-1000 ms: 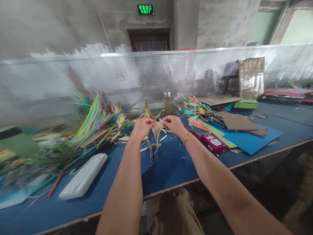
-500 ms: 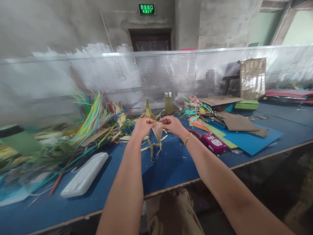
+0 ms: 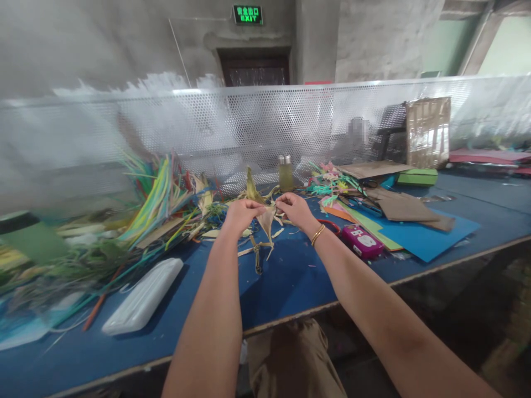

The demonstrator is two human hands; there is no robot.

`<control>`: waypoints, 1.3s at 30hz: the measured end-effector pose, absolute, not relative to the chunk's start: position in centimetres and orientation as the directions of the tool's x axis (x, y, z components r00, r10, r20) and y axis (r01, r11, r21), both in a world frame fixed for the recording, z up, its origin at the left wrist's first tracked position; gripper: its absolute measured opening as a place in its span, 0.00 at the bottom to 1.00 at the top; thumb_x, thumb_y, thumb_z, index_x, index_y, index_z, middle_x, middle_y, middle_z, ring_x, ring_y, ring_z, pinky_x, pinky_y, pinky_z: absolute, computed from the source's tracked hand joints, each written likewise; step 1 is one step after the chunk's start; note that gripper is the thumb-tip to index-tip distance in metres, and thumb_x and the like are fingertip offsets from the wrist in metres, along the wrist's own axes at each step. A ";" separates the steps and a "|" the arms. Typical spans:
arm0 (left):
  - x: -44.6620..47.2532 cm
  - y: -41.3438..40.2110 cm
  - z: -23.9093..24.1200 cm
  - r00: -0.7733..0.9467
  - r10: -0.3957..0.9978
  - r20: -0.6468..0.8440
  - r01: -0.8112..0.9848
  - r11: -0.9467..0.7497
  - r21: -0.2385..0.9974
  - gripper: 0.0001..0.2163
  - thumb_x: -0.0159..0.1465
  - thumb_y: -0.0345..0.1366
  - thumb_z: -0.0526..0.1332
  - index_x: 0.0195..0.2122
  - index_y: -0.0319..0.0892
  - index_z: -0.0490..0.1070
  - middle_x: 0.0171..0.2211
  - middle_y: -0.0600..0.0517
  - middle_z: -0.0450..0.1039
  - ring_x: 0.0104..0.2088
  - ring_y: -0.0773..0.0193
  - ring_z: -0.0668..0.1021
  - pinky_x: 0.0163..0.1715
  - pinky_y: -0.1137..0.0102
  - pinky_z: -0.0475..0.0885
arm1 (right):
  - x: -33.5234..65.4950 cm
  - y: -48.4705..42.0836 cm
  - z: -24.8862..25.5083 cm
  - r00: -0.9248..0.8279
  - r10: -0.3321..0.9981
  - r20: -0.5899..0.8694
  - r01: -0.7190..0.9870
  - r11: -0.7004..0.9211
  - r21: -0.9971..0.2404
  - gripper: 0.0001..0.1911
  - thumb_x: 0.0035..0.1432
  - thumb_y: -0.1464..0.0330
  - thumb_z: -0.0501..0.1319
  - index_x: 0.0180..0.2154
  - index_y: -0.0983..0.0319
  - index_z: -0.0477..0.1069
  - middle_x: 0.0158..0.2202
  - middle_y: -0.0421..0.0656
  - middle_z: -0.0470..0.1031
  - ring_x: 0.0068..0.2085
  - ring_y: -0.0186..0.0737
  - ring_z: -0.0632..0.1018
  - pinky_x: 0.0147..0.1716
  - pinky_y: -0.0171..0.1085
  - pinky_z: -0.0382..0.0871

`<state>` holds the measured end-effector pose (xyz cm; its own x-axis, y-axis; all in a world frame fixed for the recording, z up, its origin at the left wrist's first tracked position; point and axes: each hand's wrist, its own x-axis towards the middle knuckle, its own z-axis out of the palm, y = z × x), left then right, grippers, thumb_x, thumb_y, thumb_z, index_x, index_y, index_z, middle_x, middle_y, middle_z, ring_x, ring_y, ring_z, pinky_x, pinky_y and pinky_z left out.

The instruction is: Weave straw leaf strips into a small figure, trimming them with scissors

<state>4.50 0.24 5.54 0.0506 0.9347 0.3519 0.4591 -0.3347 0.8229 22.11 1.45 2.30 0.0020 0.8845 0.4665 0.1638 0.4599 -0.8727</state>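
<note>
A pale dried corn husk (image 3: 266,222) hangs between my hands above the blue table, its pointed end downward. My left hand (image 3: 243,215) pinches its upper left edge between thumb and fingers. At the upper right edge, my right hand (image 3: 295,211) is closed in a pinch; the exact contact there is too small to make out clearly. Below the husk lies a small knotted figure of twisted husk strips (image 3: 258,255). Behind my hands a greenish dry husk (image 3: 252,188) stands up among scraps.
Colourful strips (image 3: 154,190) and plant fibres crowd the left, near a white packet (image 3: 143,296) and a green lidded container (image 3: 31,237). A bottle (image 3: 285,174) stands by the perforated metal screen (image 3: 199,127). At right are a purple box (image 3: 362,241), blue paper (image 3: 435,237) and cardboard (image 3: 404,204).
My right hand has shifted slightly up and away from my left, so the gap between their fingertips is wider. The corn husk still hangs between them.
</note>
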 end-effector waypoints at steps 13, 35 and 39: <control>4.5 0.9 5.0 0.223 0.893 0.390 0.582 -0.443 0.682 0.07 0.49 0.40 0.67 0.27 0.45 0.80 0.24 0.51 0.76 0.26 0.63 0.73 0.28 0.69 0.63 | 22.3 1.5 2.2 -0.155 0.789 0.595 0.445 0.593 -0.671 0.06 0.53 0.70 0.62 0.31 0.63 0.77 0.25 0.39 0.74 0.26 0.32 0.70 0.27 0.31 0.61; 3.7 2.1 5.1 -0.265 0.957 -0.122 -0.607 -0.067 0.792 0.06 0.56 0.27 0.64 0.26 0.39 0.67 0.18 0.58 0.66 0.16 0.77 0.70 0.13 0.85 0.58 | 27.9 -0.1 3.2 0.128 0.990 -0.059 0.989 -0.132 -0.060 0.22 0.51 0.74 0.59 0.49 0.68 0.73 0.51 0.58 0.74 0.51 0.52 0.75 0.46 0.44 0.69; 3.9 2.0 5.1 -0.279 0.956 -0.093 -0.624 -0.107 0.774 0.05 0.57 0.25 0.64 0.27 0.38 0.69 0.19 0.57 0.68 0.17 0.77 0.72 0.14 0.85 0.62 | 26.9 -0.1 2.4 0.151 0.988 -0.040 0.987 -0.152 -0.045 0.27 0.49 0.73 0.61 0.54 0.69 0.68 0.50 0.59 0.73 0.52 0.52 0.75 0.46 0.44 0.70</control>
<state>3.88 2.02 5.11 -0.2790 0.9558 -0.0929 -0.6244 -0.1070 0.7738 26.92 -0.07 2.37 0.1507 0.9878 -0.0404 0.9873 -0.1524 -0.0447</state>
